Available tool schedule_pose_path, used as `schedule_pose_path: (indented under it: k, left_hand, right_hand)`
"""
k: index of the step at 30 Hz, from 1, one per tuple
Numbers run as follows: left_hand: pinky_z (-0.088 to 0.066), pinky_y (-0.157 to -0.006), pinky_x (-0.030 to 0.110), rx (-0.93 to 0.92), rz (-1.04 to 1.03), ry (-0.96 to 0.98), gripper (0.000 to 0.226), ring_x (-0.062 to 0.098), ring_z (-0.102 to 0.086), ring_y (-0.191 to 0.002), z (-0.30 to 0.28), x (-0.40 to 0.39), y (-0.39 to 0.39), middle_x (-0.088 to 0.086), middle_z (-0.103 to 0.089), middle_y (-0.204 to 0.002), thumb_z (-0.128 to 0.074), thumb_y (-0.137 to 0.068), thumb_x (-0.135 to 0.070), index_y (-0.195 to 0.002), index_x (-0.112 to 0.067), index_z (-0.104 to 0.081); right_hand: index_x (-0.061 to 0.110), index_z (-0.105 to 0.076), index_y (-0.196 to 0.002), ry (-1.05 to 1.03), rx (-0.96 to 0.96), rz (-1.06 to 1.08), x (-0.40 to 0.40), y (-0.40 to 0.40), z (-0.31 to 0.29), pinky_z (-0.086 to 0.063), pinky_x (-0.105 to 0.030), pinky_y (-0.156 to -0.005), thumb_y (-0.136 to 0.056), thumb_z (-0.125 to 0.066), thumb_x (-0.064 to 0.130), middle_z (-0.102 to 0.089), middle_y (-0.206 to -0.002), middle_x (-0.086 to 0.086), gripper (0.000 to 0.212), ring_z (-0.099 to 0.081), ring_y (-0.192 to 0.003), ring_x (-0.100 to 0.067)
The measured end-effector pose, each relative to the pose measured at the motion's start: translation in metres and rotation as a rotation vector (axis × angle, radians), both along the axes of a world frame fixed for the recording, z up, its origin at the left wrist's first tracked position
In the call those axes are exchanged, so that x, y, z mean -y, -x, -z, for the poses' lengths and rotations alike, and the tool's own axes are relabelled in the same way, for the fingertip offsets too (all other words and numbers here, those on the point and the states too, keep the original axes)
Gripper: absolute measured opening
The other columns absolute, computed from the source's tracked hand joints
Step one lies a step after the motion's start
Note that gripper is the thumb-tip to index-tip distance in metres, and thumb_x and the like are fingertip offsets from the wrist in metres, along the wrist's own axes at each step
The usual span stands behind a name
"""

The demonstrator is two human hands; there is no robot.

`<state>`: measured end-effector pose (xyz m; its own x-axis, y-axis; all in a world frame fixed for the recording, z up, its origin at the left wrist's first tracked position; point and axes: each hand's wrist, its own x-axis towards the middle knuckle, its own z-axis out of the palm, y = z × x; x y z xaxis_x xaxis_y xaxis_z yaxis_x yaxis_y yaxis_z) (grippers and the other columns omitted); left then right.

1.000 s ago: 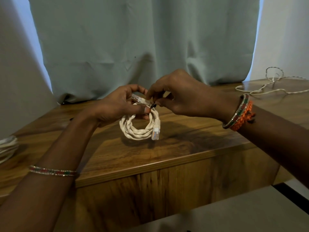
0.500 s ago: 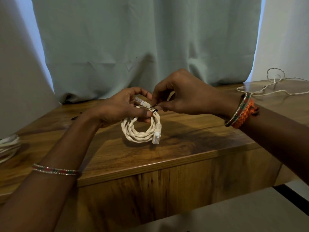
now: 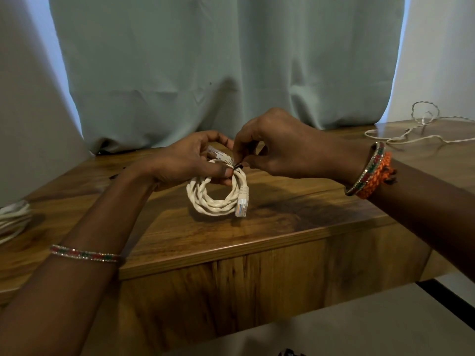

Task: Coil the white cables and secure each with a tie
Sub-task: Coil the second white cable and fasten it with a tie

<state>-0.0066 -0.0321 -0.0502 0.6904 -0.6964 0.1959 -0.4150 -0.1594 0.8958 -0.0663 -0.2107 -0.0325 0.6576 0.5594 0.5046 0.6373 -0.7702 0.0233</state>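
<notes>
Your left hand (image 3: 187, 160) grips the top of the coiled white cable (image 3: 213, 199), thumb pressed across the strands and fingers curled behind, so the coil hangs below that hand with its lower loop at or just above the wooden counter (image 3: 295, 227). One clear plug (image 3: 218, 155) sticks out between your left fingers; the other plug (image 3: 241, 204) hangs down on the coil's right side. Your right hand (image 3: 282, 147) sits just to the right, its thumb and forefinger pinching a small black tie (image 3: 237, 166) right at the top of the coil, touching your left thumb. A loose white cable (image 3: 421, 132) lies on the counter's far right, well apart. More white cable (image 3: 12, 219) lies at the left edge.
</notes>
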Motion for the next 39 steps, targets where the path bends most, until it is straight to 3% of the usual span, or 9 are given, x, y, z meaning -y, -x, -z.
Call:
schedule_pose_path:
  k: [6,9,17,23,27,32,34,37,39]
  left_hand:
    - [-0.057,-0.060,0.019,-0.018,0.001,0.005,0.040,0.013,-0.070,-0.066,0.000,0.000,0.002,0.007,-0.072,-0.074,-0.053,-0.079,0.017,-0.112,-0.005,-0.051]
    - [-0.056,-0.059,0.019,-0.034,-0.006,0.014,0.040,0.013,-0.070,-0.066,-0.001,-0.001,0.001,0.007,-0.071,-0.076,-0.054,-0.077,0.015,-0.114,-0.003,-0.051]
    - [-0.055,-0.059,0.018,-0.015,-0.008,-0.025,0.033,0.013,-0.071,-0.067,0.001,0.000,0.000,0.006,-0.072,-0.073,-0.053,-0.080,0.018,-0.105,-0.003,-0.052]
    - [-0.059,-0.069,0.025,0.052,-0.061,-0.094,0.035,0.015,-0.070,-0.071,0.003,0.001,-0.005,0.010,-0.071,-0.079,-0.056,-0.079,0.020,-0.105,-0.003,-0.054]
    - [-0.058,-0.078,0.032,0.112,-0.121,-0.158,0.036,0.023,-0.068,-0.081,0.005,0.004,-0.005,0.018,-0.068,-0.092,-0.059,-0.079,0.017,-0.110,-0.001,-0.054]
    - [-0.056,-0.081,0.038,0.109,-0.141,-0.172,0.038,0.037,-0.064,-0.096,0.005,0.002,-0.005,0.026,-0.064,-0.102,-0.058,-0.080,0.017,-0.116,0.005,-0.051]
    - [-0.058,-0.078,0.035,0.083,-0.127,-0.162,0.038,0.034,-0.066,-0.093,0.003,0.000,-0.004,0.026,-0.065,-0.101,-0.057,-0.081,0.015,-0.117,0.004,-0.051]
    - [-0.059,-0.064,0.023,-0.016,-0.078,-0.082,0.033,0.015,-0.070,-0.070,0.000,-0.001,-0.002,0.014,-0.069,-0.082,-0.053,-0.081,0.016,-0.110,-0.001,-0.054]
    - [-0.059,-0.067,0.024,-0.067,-0.054,-0.056,0.032,0.014,-0.070,-0.068,0.000,-0.002,-0.002,0.009,-0.071,-0.076,-0.052,-0.082,0.017,-0.106,-0.004,-0.054]
  right_hand:
    - [0.013,-0.071,-0.091,0.049,0.030,-0.010,0.000,0.000,-0.001,-0.048,-0.017,-0.074,-0.082,-0.067,0.006,-0.070,-0.088,0.001,0.013,-0.063,-0.077,-0.006]
    - [0.011,-0.072,-0.092,0.091,0.068,0.007,-0.002,0.001,-0.002,-0.048,-0.026,-0.070,-0.083,-0.065,0.006,-0.070,-0.086,-0.002,0.012,-0.064,-0.076,-0.011]
    - [0.011,-0.071,-0.094,0.156,0.096,0.058,-0.004,0.001,0.007,-0.051,-0.030,-0.069,-0.086,-0.060,0.011,-0.068,-0.087,-0.002,0.013,-0.061,-0.075,-0.012]
    - [0.010,-0.068,-0.097,0.265,0.183,0.092,-0.008,-0.006,0.020,-0.038,-0.029,-0.062,-0.087,-0.058,0.010,-0.064,-0.093,-0.007,0.014,-0.060,-0.080,-0.024]
    - [0.005,-0.066,-0.090,0.292,0.248,0.064,-0.014,-0.005,0.032,-0.031,-0.026,-0.053,-0.080,-0.064,0.001,-0.064,-0.082,-0.013,0.011,-0.061,-0.064,-0.029]
    - [0.001,-0.066,-0.096,0.392,0.309,0.103,-0.020,-0.005,0.036,-0.029,-0.027,-0.054,-0.077,-0.066,-0.001,-0.064,-0.084,-0.016,0.018,-0.062,-0.068,-0.030]
    - [0.002,-0.068,-0.090,0.326,0.274,0.038,-0.019,-0.007,0.035,-0.035,-0.026,-0.052,-0.075,-0.067,-0.001,-0.063,-0.081,-0.014,0.015,-0.061,-0.065,-0.029]
    - [0.006,-0.071,-0.089,0.141,0.194,-0.014,-0.006,-0.009,0.030,-0.045,-0.032,-0.059,-0.080,-0.061,0.000,-0.065,-0.086,-0.011,0.015,-0.062,-0.072,-0.025]
    - [0.007,-0.073,-0.088,0.015,0.142,-0.057,0.000,-0.007,0.030,-0.046,-0.022,-0.063,-0.075,-0.062,-0.003,-0.066,-0.086,-0.009,0.019,-0.062,-0.074,-0.018]
